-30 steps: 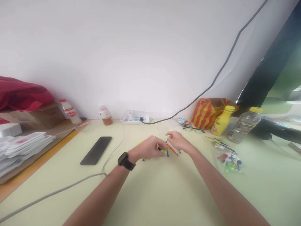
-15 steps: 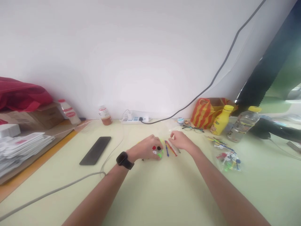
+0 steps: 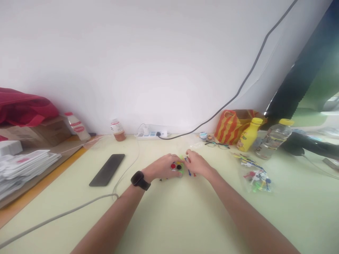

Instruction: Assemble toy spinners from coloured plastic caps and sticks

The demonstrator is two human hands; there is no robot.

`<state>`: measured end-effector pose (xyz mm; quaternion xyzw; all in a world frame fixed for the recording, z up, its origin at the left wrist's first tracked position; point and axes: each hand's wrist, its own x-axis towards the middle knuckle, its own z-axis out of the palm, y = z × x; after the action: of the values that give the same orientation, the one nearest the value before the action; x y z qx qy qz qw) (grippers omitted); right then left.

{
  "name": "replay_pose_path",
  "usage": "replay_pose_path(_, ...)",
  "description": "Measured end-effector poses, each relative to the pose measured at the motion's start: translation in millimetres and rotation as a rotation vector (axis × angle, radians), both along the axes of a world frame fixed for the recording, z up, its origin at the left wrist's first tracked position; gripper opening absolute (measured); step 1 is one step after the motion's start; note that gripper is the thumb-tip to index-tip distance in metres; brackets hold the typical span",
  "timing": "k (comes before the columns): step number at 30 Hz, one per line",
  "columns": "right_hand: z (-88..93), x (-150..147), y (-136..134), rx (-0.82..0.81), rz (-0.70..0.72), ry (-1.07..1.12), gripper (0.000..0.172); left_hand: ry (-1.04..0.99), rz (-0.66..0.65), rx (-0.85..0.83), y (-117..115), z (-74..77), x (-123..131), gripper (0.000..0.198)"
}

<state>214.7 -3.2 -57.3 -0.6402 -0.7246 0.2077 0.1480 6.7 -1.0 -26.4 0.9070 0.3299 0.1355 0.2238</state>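
Note:
Curved around a cluster of small round plastic pieces is my left hand, with a black watch on its wrist. A red disc, a black disc and a green piece show between its thumb and fingers. My right hand is just to the right, its bent fingertips closed near the cluster. What they pinch, if anything, is too small to make out. Partly under that hand lie a thin blue stick and a red stick.
A phone lies at left beside a grey cable. At right is a clear bag of coloured plastic pieces. Glasses, a striped bag, a yellow bottle and a power strip stand along the back.
My right hand has moved left from over the sticks to beside the cluster. The white piece among the discs is less visible; my left hand has barely shifted.

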Motion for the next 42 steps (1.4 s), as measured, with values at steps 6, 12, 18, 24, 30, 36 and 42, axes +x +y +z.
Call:
replay_pose_path(6,-7.9,-8.1,-0.9,0.051,-0.013,0.004,0.033,-0.007,-0.019,-0.037,-0.9,3.3,0.7,0.025)
replay_pose_path(12,-11.1,-5.6,2.1,0.045,0.003,0.026,0.032,0.013,-0.031,-0.045,-0.8,2.3,0.9,0.025)
replay_pose_path(18,-13.9,-1.4,5.5,0.045,0.03,0.075,0.022,0.054,-0.01,-0.057,0.1,4.2,-0.8,0.028)
replay_pose_path(24,-14.9,-2.8,5.2,-0.034,0.054,0.122,0.024,0.046,0.009,-0.063,0.3,5.9,-1.6,0.031)
replay_pose_path(30,-12.4,-8.2,3.8,-0.067,0.054,0.195,0.027,0.026,0.013,-0.099,-1.7,7.7,0.2,0.029)
replay_pose_path(36,-12.2,-12.6,2.0,-0.084,0.08,0.254,0.028,-0.009,0.021,-0.108,5.9,7.3,-9.7,0.037)
replay_pose_path(42,-13.3,-14.3,1.4,-0.105,0.083,0.269,0.029,0.086,0.328,-0.021,27.7,11.4,-47.9,0.046)
